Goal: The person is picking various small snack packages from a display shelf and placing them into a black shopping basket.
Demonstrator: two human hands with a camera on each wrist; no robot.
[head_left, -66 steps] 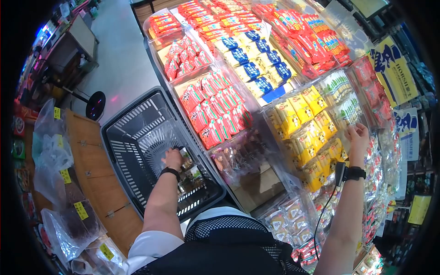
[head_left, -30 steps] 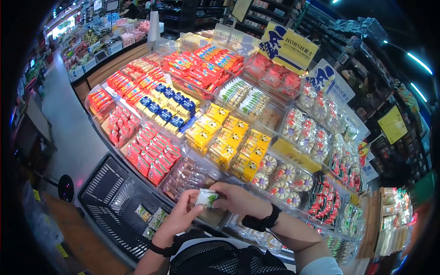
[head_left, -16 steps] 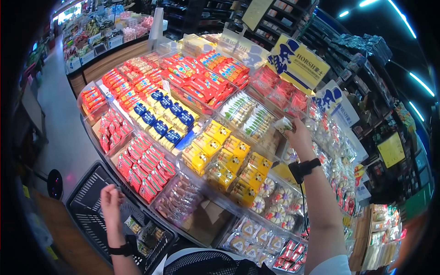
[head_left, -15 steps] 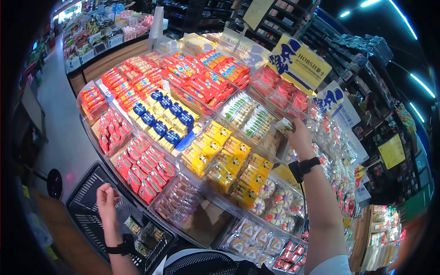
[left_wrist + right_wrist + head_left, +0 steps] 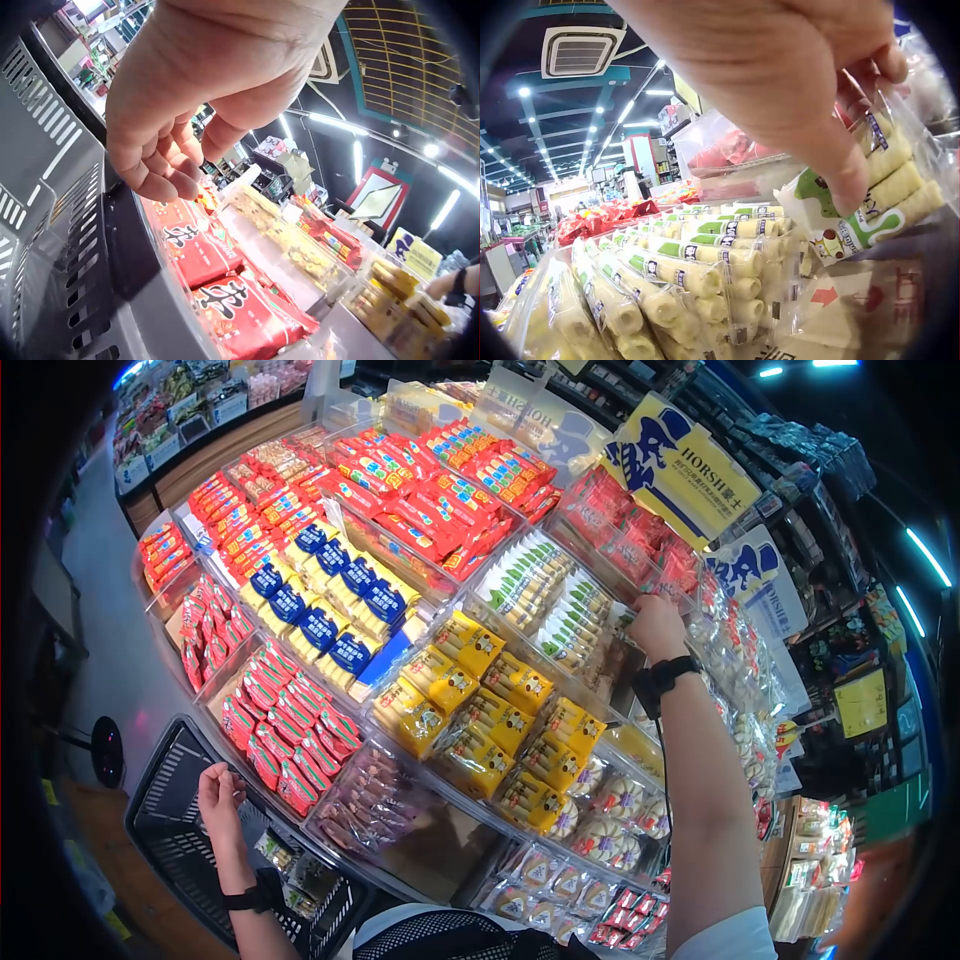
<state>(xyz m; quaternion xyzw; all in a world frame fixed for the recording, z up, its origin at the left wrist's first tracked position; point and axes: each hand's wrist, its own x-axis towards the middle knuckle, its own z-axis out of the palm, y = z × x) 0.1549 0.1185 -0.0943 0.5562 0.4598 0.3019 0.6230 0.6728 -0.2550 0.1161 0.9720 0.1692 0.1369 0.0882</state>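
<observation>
My right hand [image 5: 660, 628] reaches into the far bin and pinches a clear packet of rolled snack sticks [image 5: 889, 187] with a green and white print between thumb and fingers. In the right wrist view the packet is tilted, close over the bare cardboard [image 5: 855, 307] beside rows of matching packets [image 5: 697, 270]. The same rows of packets [image 5: 540, 592] lie left of the hand in the head view. Loosely curled, my left hand [image 5: 220, 805] hangs empty over the edge of the black shopping basket [image 5: 160, 810], beside red snack packets [image 5: 206, 262].
Several packets [image 5: 300, 870] lie in the basket. Clear-walled bins hold yellow packets [image 5: 480, 705], blue and cream packets [image 5: 320, 600] and red packets [image 5: 430, 500]. A yellow brand sign [image 5: 690, 470] stands behind the right hand. A dark cardboard-lined bin [image 5: 440, 855] is near the body.
The left hand was in the basket, then both hands met at a packet. Since then they have parted; the right hand carried a packet to the far bin, and the left came back over the basket.
</observation>
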